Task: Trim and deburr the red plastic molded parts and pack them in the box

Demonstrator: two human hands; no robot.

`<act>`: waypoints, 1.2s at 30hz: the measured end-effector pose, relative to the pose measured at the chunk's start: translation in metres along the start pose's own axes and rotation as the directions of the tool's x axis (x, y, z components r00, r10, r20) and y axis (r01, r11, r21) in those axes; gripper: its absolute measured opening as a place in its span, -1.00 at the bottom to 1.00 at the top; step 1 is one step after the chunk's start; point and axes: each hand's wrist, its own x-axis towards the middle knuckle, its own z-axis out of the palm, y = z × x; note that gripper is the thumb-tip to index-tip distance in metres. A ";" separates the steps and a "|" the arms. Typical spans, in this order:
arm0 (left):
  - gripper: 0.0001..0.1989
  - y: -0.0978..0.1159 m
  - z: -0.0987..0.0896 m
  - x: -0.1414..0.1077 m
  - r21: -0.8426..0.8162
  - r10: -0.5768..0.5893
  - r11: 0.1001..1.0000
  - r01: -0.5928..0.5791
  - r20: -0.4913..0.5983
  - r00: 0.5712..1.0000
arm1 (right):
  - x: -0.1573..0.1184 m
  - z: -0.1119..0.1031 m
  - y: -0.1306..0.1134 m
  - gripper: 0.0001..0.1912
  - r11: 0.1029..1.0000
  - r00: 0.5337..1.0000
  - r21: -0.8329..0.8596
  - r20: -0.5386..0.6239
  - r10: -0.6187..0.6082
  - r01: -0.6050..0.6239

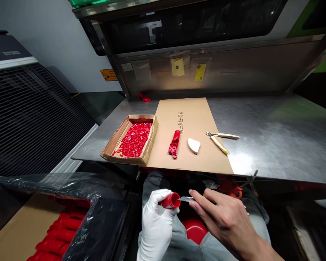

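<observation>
My left hand (pixel 157 223), in a white glove, is closed around a red hollow part (pixel 170 200), its round open end turned to the right. My bare right hand (pixel 220 214) pinches a knife (pixel 186 199), whose pointed blade tip is at the rim of that opening; whether it touches is hard to tell. Beyond my hands, a second red part (pixel 174 144) lies on a cardboard sheet (pixel 163 159), with a white wedge-shaped piece (pixel 193 145) to its right. Pliers (pixel 220 140) with pale handles rest open across the sheet's right edge.
A cardboard tray (pixel 151 143) of small red scraps sits at the left of the metal table (pixel 274 145). Lower left, a plastic-lined box (pixel 19 224) holds several red parts. A red scrap (pixel 144 98) lies near the table's back left. Orange-handled scissors (pixel 235 190) are below the table edge.
</observation>
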 end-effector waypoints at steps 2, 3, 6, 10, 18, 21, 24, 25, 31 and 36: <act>-0.79 0.000 0.002 -0.001 0.013 -0.022 1.000 0.022 -0.040 0.999 | -0.001 0.002 0.000 -0.75 1.000 1.000 -0.001 0.003 0.012 -0.012; -0.79 0.000 0.003 -0.001 0.010 -0.034 0.999 0.035 -0.059 0.998 | -0.001 0.003 -0.001 -0.75 1.000 1.000 0.001 0.005 0.021 -0.021; -0.79 -0.002 0.005 -0.002 -0.029 -0.057 0.998 0.054 -0.107 0.993 | -0.003 0.006 -0.003 -0.74 0.998 0.999 0.027 0.011 0.047 -0.048; -0.80 -0.003 0.007 -0.004 -0.021 -0.035 0.999 0.032 -0.152 0.988 | -0.004 0.009 -0.005 -0.75 0.980 0.990 0.145 0.062 0.128 -0.136; -0.83 -0.004 0.007 -0.004 0.142 0.075 0.989 -0.050 -0.178 0.981 | 0.011 0.012 0.002 -0.56 0.439 0.745 0.603 0.517 0.421 -0.666; -0.91 -0.010 0.008 -0.006 0.094 0.110 0.991 -0.093 -0.195 0.975 | 0.018 0.020 -0.006 -0.56 0.391 0.740 0.629 0.570 0.356 -0.672; -0.89 -0.015 0.008 -0.008 0.081 0.170 0.984 -0.157 -0.192 0.966 | 0.025 0.025 -0.013 -0.52 0.356 0.753 0.665 0.608 0.252 -0.656; -0.86 -0.016 0.007 -0.008 0.096 0.193 0.979 -0.179 -0.176 0.965 | 0.026 0.026 -0.013 -0.51 0.356 0.759 0.673 0.609 0.230 -0.648; -0.85 -0.017 0.008 -0.008 0.176 0.104 0.980 -0.092 -0.057 0.993 | 0.025 0.029 -0.004 -0.57 0.418 0.776 0.657 0.481 0.409 -0.627; -0.83 -0.020 0.011 -0.012 0.057 0.010 0.998 -0.009 -0.016 1.000 | 0.021 0.030 -0.011 -0.60 0.368 0.765 0.671 0.556 0.325 -0.644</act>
